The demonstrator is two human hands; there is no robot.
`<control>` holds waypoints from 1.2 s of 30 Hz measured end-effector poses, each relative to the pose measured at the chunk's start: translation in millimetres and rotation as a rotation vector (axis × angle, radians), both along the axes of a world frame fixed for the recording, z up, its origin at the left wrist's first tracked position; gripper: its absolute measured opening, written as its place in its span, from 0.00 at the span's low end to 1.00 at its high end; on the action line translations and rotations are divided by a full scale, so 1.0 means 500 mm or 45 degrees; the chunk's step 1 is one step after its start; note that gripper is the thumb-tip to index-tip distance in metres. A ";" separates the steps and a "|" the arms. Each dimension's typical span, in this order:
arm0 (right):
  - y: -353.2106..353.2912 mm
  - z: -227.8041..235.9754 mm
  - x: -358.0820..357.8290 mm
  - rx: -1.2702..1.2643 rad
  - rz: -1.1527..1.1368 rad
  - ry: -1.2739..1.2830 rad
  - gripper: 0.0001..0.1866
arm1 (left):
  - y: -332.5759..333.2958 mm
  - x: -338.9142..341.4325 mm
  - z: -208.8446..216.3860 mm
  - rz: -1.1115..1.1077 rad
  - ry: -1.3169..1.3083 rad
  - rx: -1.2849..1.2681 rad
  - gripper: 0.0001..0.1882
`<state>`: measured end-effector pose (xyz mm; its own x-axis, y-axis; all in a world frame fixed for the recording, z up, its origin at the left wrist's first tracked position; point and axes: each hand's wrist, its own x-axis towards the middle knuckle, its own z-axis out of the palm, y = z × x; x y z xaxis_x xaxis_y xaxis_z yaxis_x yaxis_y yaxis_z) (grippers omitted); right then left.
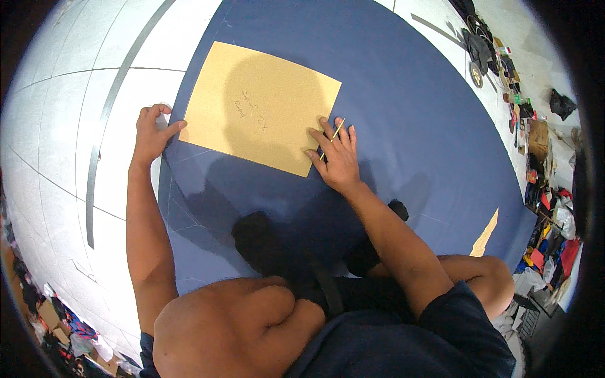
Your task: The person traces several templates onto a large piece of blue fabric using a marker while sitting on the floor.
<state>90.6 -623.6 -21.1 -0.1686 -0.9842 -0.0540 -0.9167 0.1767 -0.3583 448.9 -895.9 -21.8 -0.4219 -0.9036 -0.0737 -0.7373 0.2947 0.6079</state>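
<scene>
A tan cardboard pattern piece (271,107) with handwriting on it lies flat on a large spread of blue cloth (409,126). My left hand (153,134) is at the left edges of both. Its thumb rests on the card's lower left corner, and the curled fingers lie apart from the thumb beside the cloth's edge. At the card's lower right side is my right hand (338,157), its thumb and fingertips touching the card's edge. A thin yellow pen-like stick (339,126) is held slantwise among the right fingers.
A long dark strip (116,107) lies on the white tiled floor (57,138) to the left. A pointed tan scrap (486,234) is on the cloth at right. Clutter, with a brown box (538,140) among it, lines the right side. My bent legs (220,315) frame the near side.
</scene>
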 end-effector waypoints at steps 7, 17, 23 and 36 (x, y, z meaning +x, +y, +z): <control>-0.003 0.002 0.003 0.008 0.015 0.024 0.27 | 0.008 0.010 -0.003 0.028 0.057 -0.041 0.24; -0.003 -0.002 0.005 -0.019 0.027 0.033 0.27 | 0.007 0.004 0.013 0.050 -0.054 0.011 0.24; 0.001 -0.006 0.001 -0.005 0.028 0.052 0.26 | 0.000 0.003 0.005 0.053 -0.062 0.073 0.26; -0.006 0.015 0.006 0.058 0.038 0.052 0.27 | 0.014 -0.005 0.030 0.092 -0.078 0.093 0.26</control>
